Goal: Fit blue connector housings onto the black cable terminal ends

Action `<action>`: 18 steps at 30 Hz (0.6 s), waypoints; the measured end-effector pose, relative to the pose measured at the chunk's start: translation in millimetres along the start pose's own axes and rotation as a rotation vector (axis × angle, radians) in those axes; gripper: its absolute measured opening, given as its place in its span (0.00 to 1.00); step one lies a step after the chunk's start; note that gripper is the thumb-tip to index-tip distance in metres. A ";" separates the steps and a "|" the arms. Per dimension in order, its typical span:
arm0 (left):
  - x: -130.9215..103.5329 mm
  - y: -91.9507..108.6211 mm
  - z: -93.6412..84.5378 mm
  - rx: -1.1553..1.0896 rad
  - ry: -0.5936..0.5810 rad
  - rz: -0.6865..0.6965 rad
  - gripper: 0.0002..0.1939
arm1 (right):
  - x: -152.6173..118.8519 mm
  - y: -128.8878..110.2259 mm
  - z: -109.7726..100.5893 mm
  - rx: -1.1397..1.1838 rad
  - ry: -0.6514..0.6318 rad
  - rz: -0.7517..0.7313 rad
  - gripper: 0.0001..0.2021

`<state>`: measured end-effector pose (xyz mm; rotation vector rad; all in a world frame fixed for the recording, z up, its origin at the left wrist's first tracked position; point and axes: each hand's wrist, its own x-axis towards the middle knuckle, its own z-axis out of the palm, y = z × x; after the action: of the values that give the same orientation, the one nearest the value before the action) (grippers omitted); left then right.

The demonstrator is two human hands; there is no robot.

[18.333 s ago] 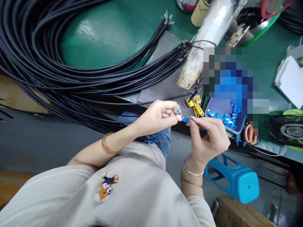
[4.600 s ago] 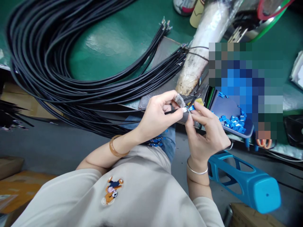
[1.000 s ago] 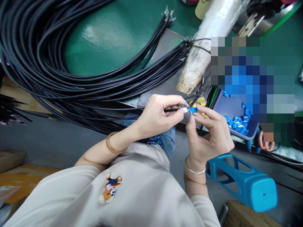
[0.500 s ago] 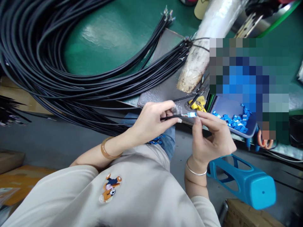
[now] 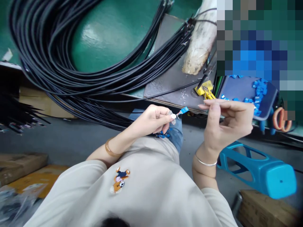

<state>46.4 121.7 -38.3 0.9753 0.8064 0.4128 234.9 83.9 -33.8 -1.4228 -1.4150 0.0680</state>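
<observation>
Between thumb and fingers, my left hand (image 5: 155, 119) pinches a cable end above my lap. Thin coloured wires come out past its fingertips and lead to a small blue connector (image 5: 182, 111). The black cable itself is mostly hidden by the hand. To the right, my right hand (image 5: 227, 123) is raised apart from the connector, its thumb pressed against the fingers. Whether anything small is in that pinch I cannot make out. Just beyond its fingertips lies a yellow-handled tool (image 5: 204, 89) on the bench edge.
A large bundle of black cables (image 5: 99, 77) curves over the green bench (image 5: 94, 41). A tray (image 5: 270, 108) with several blue connectors stands right, beside orange tool handles (image 5: 279, 119). A plastic-wrapped roll (image 5: 197, 47) lies behind. Below right is a blue stool (image 5: 279, 179), with cardboard boxes (image 5: 265, 208) around.
My right hand has let go of the blue connector and moved right toward the tray. My left hand keeps the cable end, now with the connector tilted upward. The head view has shifted.
</observation>
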 end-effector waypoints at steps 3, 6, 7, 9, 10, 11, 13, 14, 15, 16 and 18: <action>-4.8 -2.2 1.4 0.047 0.038 0.013 0.20 | -2.3 0.4 0.1 0.012 0.014 0.004 0.02; -7.9 -9.8 2.7 0.154 0.056 0.071 0.19 | -3.9 2.7 -1.4 -0.055 -0.007 0.013 0.01; -9.2 -12.9 3.1 0.231 0.070 0.114 0.19 | -4.2 3.6 -2.2 -0.075 -0.016 0.017 0.02; -13.9 -18.0 4.1 0.452 0.132 0.249 0.15 | -4.7 5.4 -3.5 -0.083 -0.012 0.025 0.02; -17.7 -19.2 5.0 0.562 0.168 0.328 0.13 | -4.7 6.2 -3.9 -0.069 0.007 0.026 0.02; -22.6 -19.4 6.1 0.648 0.191 0.401 0.11 | -4.6 7.1 -3.9 -0.047 0.035 0.019 0.03; -34.2 -17.1 8.6 0.712 0.164 0.504 0.16 | -3.9 8.5 -2.9 0.014 0.099 -0.021 0.04; -39.6 -15.1 9.6 0.703 0.119 0.532 0.19 | -3.3 9.1 -2.1 0.042 0.131 -0.042 0.04; -43.7 -13.2 9.9 0.693 0.082 0.556 0.20 | -2.8 9.3 -1.4 0.066 0.159 -0.063 0.05; -45.8 -11.7 9.3 0.696 0.076 0.586 0.19 | -2.4 9.2 -1.2 0.087 0.180 -0.080 0.05; -42.1 -10.1 4.2 0.775 0.204 0.673 0.12 | -2.9 8.0 -3.5 0.105 0.209 -0.089 0.04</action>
<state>22.1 87.2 -28.1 1.9706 0.8193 0.8146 241.8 81.9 -39.5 -1.2415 -1.2816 -0.0609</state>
